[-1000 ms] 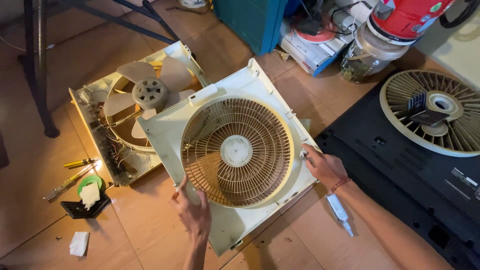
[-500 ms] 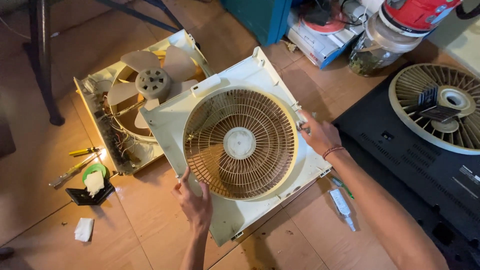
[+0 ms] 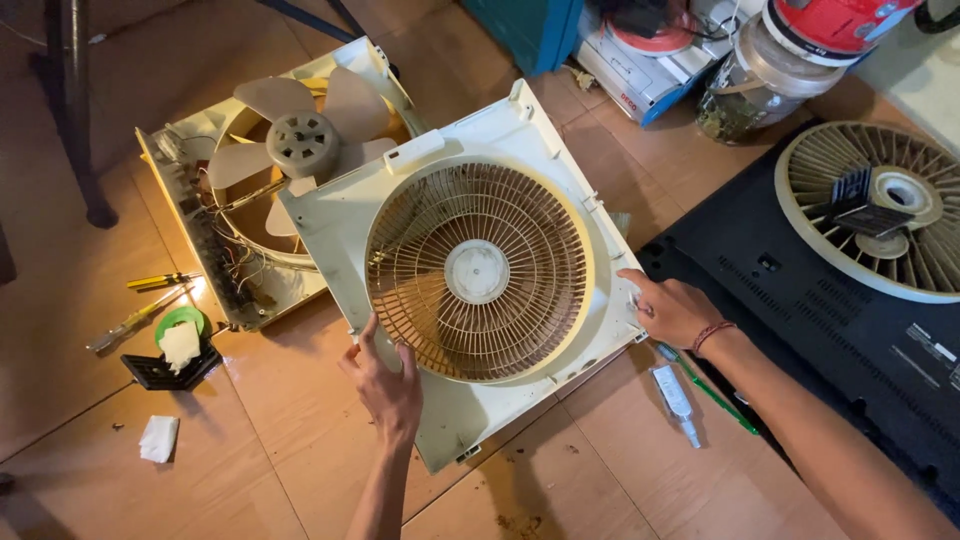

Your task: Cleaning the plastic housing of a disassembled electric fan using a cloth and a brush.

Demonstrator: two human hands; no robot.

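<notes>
Gripping the square cream box-fan front panel (image 3: 470, 270) by opposite edges, the left hand (image 3: 385, 385) curls its fingers over the lower-left rim beside the round grille, and the right hand (image 3: 675, 310) clamps the right edge near the lower corner; the panel sits tilted over the tiled floor (image 3: 620, 470), its upper-left corner overlapping the open fan housing (image 3: 220, 220) with its bladed rotor (image 3: 300, 140). The hold looks thin on both sides, so the panel could slip and drop a corner onto the rotor or the exposed wiring in the housing; swinging it right could knock the small white tube (image 3: 675, 400) and the green tool (image 3: 715, 390) lying under the right wrist, or catch the black flat panel (image 3: 800, 300). Counted: one front panel with one grille, one housing with one rotor, one loose round grille (image 3: 880, 205) on the black panel, two yellow-handled screwdrivers (image 3: 150, 295), one green lid (image 3: 180, 325), one black tray (image 3: 165, 368), one scrap of white paper (image 3: 158, 438), one jar (image 3: 760, 85).
</notes>
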